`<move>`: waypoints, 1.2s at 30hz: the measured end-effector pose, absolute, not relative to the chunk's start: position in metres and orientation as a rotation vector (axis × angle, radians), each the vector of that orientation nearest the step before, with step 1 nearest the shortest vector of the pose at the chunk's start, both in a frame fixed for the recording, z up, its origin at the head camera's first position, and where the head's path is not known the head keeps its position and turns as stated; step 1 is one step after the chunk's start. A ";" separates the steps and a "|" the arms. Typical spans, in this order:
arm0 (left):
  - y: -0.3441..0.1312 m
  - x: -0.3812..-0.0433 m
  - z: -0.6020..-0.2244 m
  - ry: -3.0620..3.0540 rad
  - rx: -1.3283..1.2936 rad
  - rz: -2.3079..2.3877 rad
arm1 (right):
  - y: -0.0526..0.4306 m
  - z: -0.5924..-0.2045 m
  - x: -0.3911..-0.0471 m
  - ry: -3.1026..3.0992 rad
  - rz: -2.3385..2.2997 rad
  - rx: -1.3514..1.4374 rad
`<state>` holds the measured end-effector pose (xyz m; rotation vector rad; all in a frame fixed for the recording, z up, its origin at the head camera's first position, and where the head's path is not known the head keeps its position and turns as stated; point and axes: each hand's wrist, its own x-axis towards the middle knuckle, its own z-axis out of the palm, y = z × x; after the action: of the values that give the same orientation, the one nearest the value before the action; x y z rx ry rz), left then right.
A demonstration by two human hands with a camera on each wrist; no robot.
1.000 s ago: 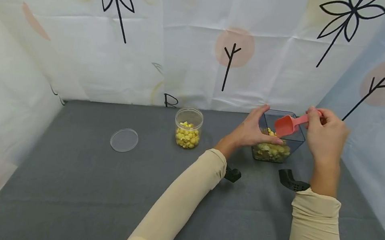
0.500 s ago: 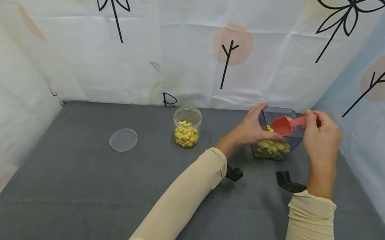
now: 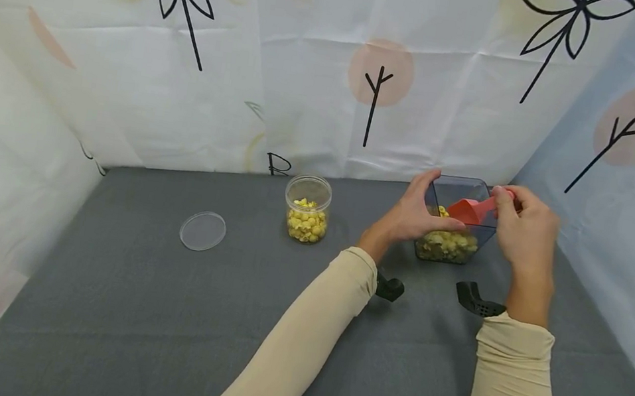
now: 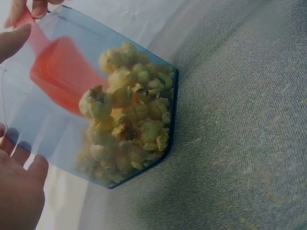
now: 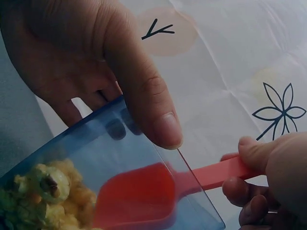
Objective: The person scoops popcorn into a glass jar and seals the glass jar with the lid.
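Observation:
A clear bluish square container with popcorn in its bottom part stands at the right of the table. My left hand grips it from the left, thumb across the near side and fingers behind. My right hand pinches the handle of a red-pink scoop between thumb and fingers. The scoop's bowl is inside the container, and in the left wrist view its tip reaches the popcorn. A round clear jar, lidless and partly filled with popcorn, stands left of my left hand.
A round clear lid lies flat on the grey cloth-covered table, left of the jar. A white printed curtain hangs close behind the container, and another side of it rises at the right.
My right hand has shifted left and slightly down, and the scoop has sunk deeper into the container. My left hand keeps its grip on the container; the view has shifted slightly.

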<state>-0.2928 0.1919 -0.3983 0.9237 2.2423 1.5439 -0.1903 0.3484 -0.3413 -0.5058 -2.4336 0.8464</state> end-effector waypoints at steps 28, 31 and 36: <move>0.194 -0.291 -0.401 2.207 0.879 1.585 | 0.351 -0.345 -0.194 -2.724 0.835 -0.421; 0.194 -0.291 -0.400 2.197 0.867 1.586 | 0.350 -0.346 -0.195 -2.748 0.825 -0.393; 0.194 -0.291 -0.401 2.204 0.871 1.583 | 0.350 -0.347 -0.196 -2.708 0.866 -0.465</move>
<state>-0.2909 0.1936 -0.4010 0.8710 2.2042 1.5833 -0.1956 0.3497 -0.3471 -0.4651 -2.7082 0.8660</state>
